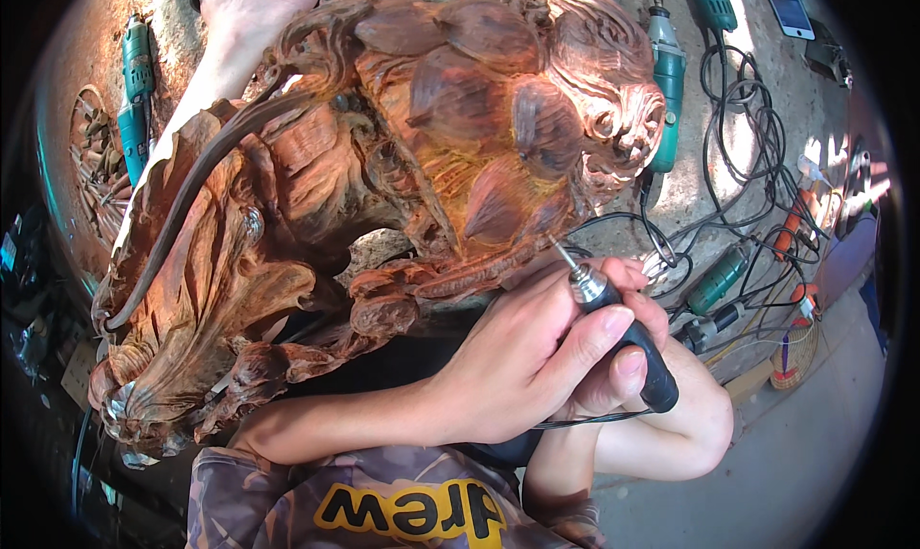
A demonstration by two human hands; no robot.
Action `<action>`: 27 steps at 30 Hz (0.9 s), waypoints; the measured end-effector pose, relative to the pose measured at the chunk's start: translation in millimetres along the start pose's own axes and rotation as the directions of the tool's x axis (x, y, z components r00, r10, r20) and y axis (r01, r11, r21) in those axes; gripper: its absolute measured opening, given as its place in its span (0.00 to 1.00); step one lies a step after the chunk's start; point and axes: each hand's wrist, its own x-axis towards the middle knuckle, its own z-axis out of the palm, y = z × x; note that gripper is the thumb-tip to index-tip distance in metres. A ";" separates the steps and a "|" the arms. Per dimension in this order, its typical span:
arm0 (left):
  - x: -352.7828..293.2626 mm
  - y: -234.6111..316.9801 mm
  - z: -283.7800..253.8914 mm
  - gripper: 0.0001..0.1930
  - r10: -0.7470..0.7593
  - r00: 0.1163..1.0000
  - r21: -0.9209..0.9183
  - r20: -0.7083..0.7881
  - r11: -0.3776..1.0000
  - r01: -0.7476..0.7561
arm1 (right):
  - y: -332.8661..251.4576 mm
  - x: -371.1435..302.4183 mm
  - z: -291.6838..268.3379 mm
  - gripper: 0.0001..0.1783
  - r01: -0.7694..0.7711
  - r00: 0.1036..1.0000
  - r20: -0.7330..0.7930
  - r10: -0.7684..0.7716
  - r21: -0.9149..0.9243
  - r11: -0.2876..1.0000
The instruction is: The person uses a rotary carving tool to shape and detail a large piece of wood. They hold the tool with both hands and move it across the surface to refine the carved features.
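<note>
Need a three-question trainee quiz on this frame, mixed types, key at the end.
1. True or false: a phone lies at the picture's upper right.
2. Multiple choice: what colour is the handle of the held rotary tool? A) white B) black C) red
3. Fill in: the tool's thin metal ____ points toward the wood carving.

Key: 1 true; 2 B; 3 bit.

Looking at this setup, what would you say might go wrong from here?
The thin bit of the rotary tool is at the edge of the wood carving; a slip could gouge the detailed relief.

The left hand sits just behind that bit, so a kick back might nick its fingers.

A thin black cable runs beneath the hands and could perhaps snag.
</note>
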 end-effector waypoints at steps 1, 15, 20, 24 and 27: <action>-1.0 -0.7 0.1 0.18 -0.008 1.000 0.009 -0.012 1.000 0.008 | -2.1 0.4 -0.1 0.29 -0.026 1.000 0.002 0.026 -0.053 0.998; 0.0 0.0 -3.4 0.18 -0.050 0.999 0.034 0.007 0.998 0.050 | 5.0 -0.5 -0.9 0.28 0.006 1.000 0.022 -0.007 0.036 0.999; 3.2 2.4 -3.9 0.18 -0.071 0.997 0.011 0.006 0.997 0.071 | 0.1 3.2 0.6 0.31 -0.036 0.999 -0.004 0.036 -0.055 0.998; 11.8 3.3 -5.4 0.18 -0.106 0.991 0.040 0.085 0.994 0.103 | -0.3 4.0 4.8 0.32 -0.044 0.995 -0.093 0.034 -0.107 0.993; 7.3 4.9 -3.6 0.17 -0.055 0.998 0.065 0.037 0.996 0.053 | -0.8 0.0 10.0 0.31 -0.004 0.996 -0.093 -0.003 -0.076 0.997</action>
